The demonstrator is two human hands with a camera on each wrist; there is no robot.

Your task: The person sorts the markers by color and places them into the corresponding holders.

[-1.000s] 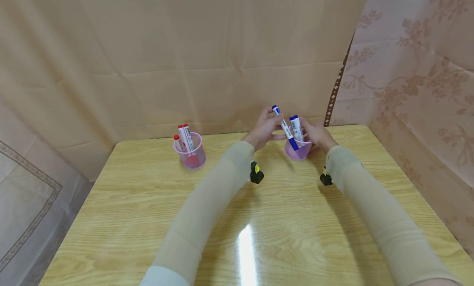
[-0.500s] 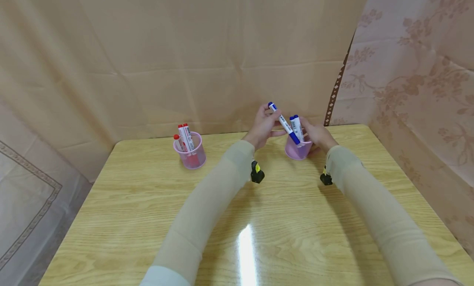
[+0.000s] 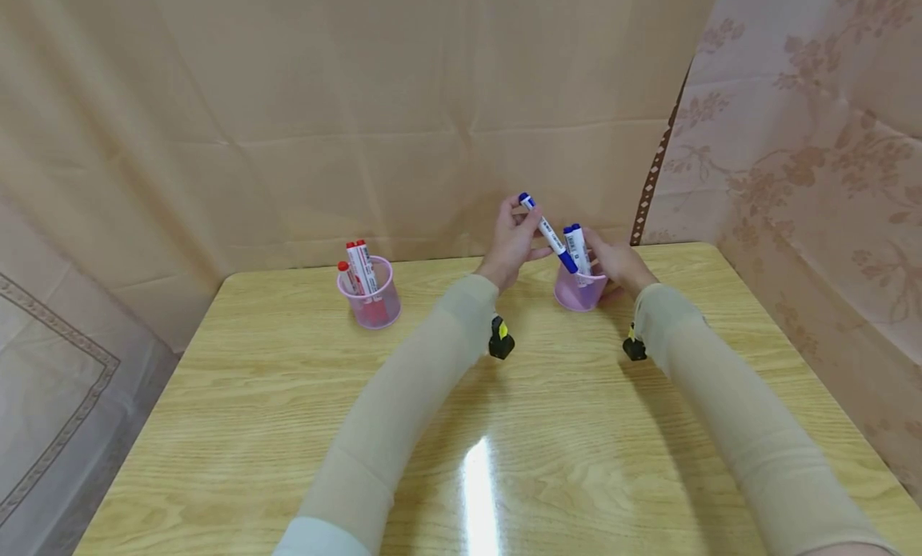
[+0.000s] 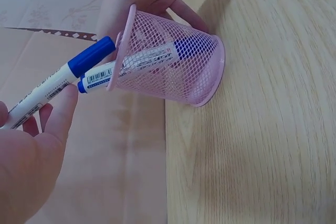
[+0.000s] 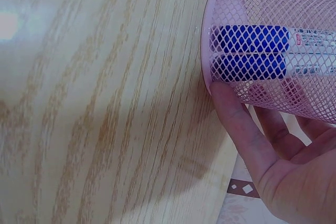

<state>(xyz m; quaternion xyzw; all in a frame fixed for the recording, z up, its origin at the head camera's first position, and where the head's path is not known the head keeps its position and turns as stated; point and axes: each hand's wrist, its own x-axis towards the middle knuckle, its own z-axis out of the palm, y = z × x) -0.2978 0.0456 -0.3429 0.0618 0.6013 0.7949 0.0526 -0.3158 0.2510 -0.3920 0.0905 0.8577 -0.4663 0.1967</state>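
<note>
A blue-capped whiteboard marker is pinched between the thumb and fingers of my left hand. It slants down to the right, its capped end at the rim of a pink mesh pen cup. My right hand holds this cup from the right side, its fingers against the mesh. Two blue markers stand inside, caps down, seen through the mesh in the right wrist view. In the left wrist view the held marker has its blue cap just outside the cup's opening.
A second pink mesh cup with several red markers stands at the table's back left. The wooden table ends at a beige curtain behind. Patterned cloth hangs on the right.
My left hand has drawn slightly up and back with the marker, which tilts more toward the right cup's rim. The right hand and both cups have stayed put.
</note>
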